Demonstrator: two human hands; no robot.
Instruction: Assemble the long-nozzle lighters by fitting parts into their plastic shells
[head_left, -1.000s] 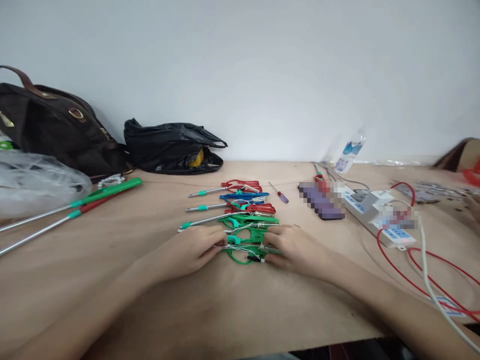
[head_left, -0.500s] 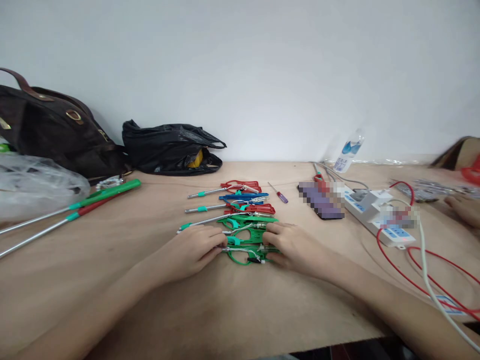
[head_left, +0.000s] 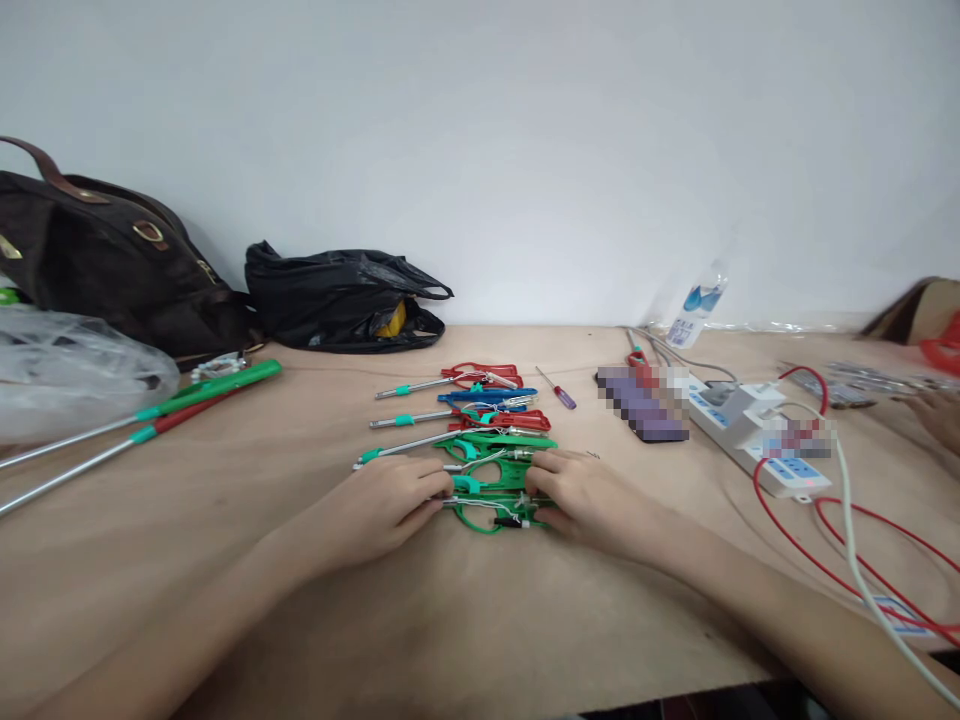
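Observation:
Opened plastic handles with metal rods, teal clips and thin white wires lie in a stack of rows in front of me: red handles (head_left: 480, 374), a blue handle (head_left: 480, 398) and green handles (head_left: 513, 473). My left hand (head_left: 397, 492) has its fingers closed around the rod end of the nearest green handle. Its fingertips pinch the metal rod (head_left: 450, 501). At the handle's other end, my right hand (head_left: 564, 490) curls its fingers over the green plastic; the fingertips are partly hidden. A small black part (head_left: 510, 522) on the wires lies between the hands.
Beyond the rows lies a purple screwdriver (head_left: 556, 390), with a phone (head_left: 646, 405) to its right. A power strip (head_left: 772, 465) with red and white cables stands further right, near a bottle (head_left: 697, 305) and another person's hand (head_left: 937, 415). Bags (head_left: 337, 300) and long rods (head_left: 75, 445) are left.
My hands stay almost in place on the nearest green handle. Thin wire ends now show just above my right hand. The other person's hand at the far right has shifted slightly.

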